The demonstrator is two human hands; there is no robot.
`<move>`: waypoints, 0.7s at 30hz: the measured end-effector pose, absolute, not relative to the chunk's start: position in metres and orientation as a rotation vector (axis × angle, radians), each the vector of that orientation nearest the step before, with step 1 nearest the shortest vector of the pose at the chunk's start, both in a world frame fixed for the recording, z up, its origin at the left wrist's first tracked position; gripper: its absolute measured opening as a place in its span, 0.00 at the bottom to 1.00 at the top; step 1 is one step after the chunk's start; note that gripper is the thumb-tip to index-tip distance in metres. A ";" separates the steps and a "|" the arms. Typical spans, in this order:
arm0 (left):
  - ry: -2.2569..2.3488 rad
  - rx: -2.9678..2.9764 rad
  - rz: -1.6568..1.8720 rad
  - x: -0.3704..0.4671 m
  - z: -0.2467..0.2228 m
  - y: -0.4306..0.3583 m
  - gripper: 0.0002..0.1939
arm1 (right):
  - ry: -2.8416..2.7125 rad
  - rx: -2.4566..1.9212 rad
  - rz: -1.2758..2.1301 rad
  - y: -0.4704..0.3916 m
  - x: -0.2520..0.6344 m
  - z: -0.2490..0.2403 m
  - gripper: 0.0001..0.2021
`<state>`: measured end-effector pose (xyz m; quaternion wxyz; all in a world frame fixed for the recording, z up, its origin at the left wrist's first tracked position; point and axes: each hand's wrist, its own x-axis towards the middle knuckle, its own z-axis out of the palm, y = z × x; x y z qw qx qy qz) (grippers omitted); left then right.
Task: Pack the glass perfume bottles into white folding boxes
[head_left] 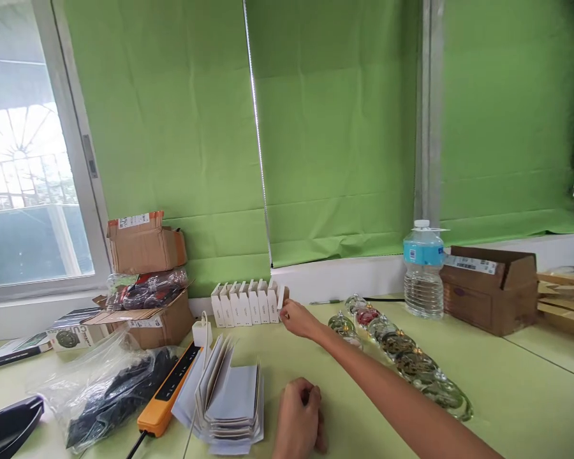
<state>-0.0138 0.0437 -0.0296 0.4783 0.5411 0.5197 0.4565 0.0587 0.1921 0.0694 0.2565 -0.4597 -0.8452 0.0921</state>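
Observation:
A row of several small white boxes [246, 305] stands upright against the wall at the table's back. My right hand [296, 319] reaches to the row's right end, its fingers closed on the last white box [282, 297]. Near the front edge, my left hand [299, 414] rests on the table with its fingers curled; whether anything is inside them is hidden. To its left lies a stack of folded white cards [234, 395]. Clear round ornaments [411, 360] form two lines beyond and beside my right forearm.
An orange power strip [165, 395], a plastic bag with dark contents [119, 389] and stacked cardboard boxes [146, 248] occupy the left. A water bottle [423, 280] and an open carton [488, 293] stand at the back right. A white charger [201, 333] is behind the cards.

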 end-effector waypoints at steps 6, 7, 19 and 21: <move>1.271 1.348 1.148 -0.012 -0.022 0.041 0.19 | -2.276 -1.192 0.221 0.120 0.081 0.056 0.12; 1.277 1.357 1.164 -0.013 -0.022 0.041 0.19 | -2.264 -1.196 0.216 0.107 0.085 0.053 0.13; 1.781 1.729 1.253 -0.018 -0.021 0.040 0.38 | -2.214 -1.074 0.464 0.009 0.135 0.037 0.15; 1.635 1.829 1.259 -0.019 -0.019 0.040 0.30 | -2.228 -1.025 0.525 0.010 0.141 0.026 0.17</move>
